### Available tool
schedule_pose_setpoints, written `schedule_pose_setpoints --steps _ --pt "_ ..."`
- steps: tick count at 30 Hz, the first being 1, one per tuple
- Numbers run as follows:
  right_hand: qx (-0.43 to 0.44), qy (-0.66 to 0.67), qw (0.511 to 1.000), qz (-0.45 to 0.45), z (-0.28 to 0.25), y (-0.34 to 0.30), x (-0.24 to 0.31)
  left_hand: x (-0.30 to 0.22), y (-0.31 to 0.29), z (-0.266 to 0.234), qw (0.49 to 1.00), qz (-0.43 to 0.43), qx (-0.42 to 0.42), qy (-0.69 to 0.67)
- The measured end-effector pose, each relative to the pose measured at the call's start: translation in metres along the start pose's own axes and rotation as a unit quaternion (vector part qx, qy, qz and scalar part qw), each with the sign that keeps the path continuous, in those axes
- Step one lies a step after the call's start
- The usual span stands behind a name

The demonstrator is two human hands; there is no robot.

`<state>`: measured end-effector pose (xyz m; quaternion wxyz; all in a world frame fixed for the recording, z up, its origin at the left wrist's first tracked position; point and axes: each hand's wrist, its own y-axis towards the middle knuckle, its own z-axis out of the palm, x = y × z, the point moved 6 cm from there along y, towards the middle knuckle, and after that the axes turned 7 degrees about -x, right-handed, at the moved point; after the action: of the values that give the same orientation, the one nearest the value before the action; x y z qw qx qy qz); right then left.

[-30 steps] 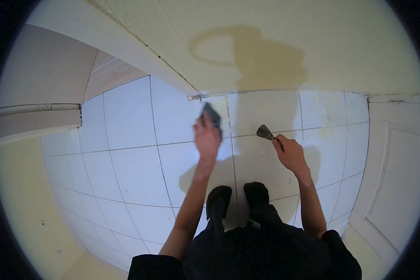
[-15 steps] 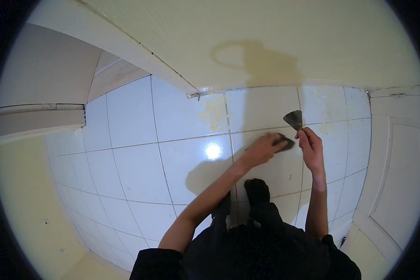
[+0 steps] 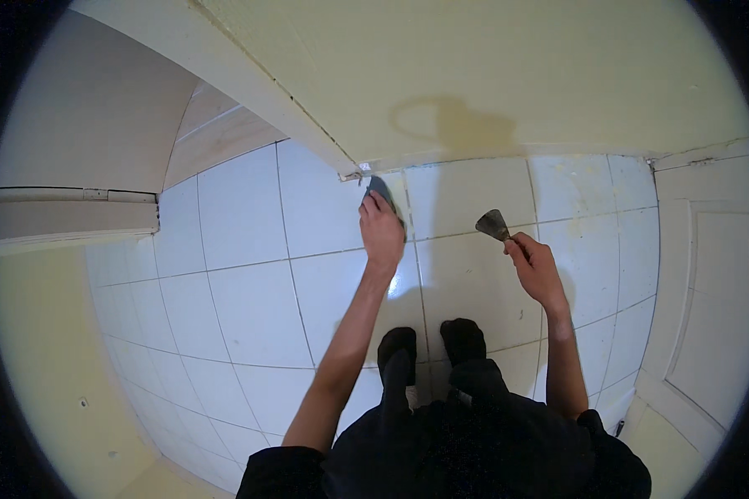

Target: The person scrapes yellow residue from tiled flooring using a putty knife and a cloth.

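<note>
My left hand (image 3: pixel 381 230) reaches forward to the tiles by the wall's outer corner. Its fingers press on a flat, dark grey pad (image 3: pixel 378 185), partly hidden under them; its exact kind is unclear. My right hand (image 3: pixel 534 266) is wrapped round the handle of a putty knife (image 3: pixel 493 223). The wide metal blade points up and to the left, apparently above the floor. Pale yellow smears (image 3: pixel 581 181) mark the tiles near the wall at right.
White tiles with dark joints make up the floor (image 3: pixel 254 312). A cream wall (image 3: pixel 591 75) runs along the far side, with a doorway at left. A pale panelled door (image 3: pixel 724 291) stands at right. My dark-covered feet (image 3: pixel 463 339) are below my hands.
My left hand has swept left and forward with the pad, from beside my right hand to the yellow-smeared tile by the wall corner. My right hand and putty knife have shifted slightly left.
</note>
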<state>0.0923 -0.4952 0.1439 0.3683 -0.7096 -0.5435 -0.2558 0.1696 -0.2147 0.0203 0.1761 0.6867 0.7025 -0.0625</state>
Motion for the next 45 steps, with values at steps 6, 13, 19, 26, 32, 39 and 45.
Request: schedule_pose_setpoints --steps 6,13,19,26,32,39,45 --pt "-0.022 -0.076 0.997 0.005 -0.016 -0.014 0.003 -0.026 0.033 0.018 0.998 -0.045 -0.048 0.025" --pt "-0.049 -0.07 0.996 0.035 -0.04 -0.037 -0.03 -0.122 0.027 0.073 0.967 0.203 0.149 -0.025" --pt "-0.12 0.017 0.992 0.04 -0.05 -0.045 -0.04 -0.184 -0.006 0.037 0.889 0.248 0.155 -0.352" --pt "-0.136 -0.028 0.99 0.016 -0.026 -0.035 -0.015 -0.032 -0.03 -0.038 0.92 0.081 -0.009 -0.384" --pt "-0.061 -0.043 0.995 -0.064 0.043 0.024 -0.006 0.14 -0.017 -0.069 0.929 -0.107 -0.242 -0.258" --pt "0.103 -0.305 0.937 -0.137 0.128 0.064 0.025 0.134 -0.014 -0.059 0.963 -0.131 -0.216 -0.092" --pt "0.127 -0.45 0.873 -0.138 0.175 -0.004 0.02 0.143 -0.019 -0.062 0.961 -0.151 -0.213 -0.095"
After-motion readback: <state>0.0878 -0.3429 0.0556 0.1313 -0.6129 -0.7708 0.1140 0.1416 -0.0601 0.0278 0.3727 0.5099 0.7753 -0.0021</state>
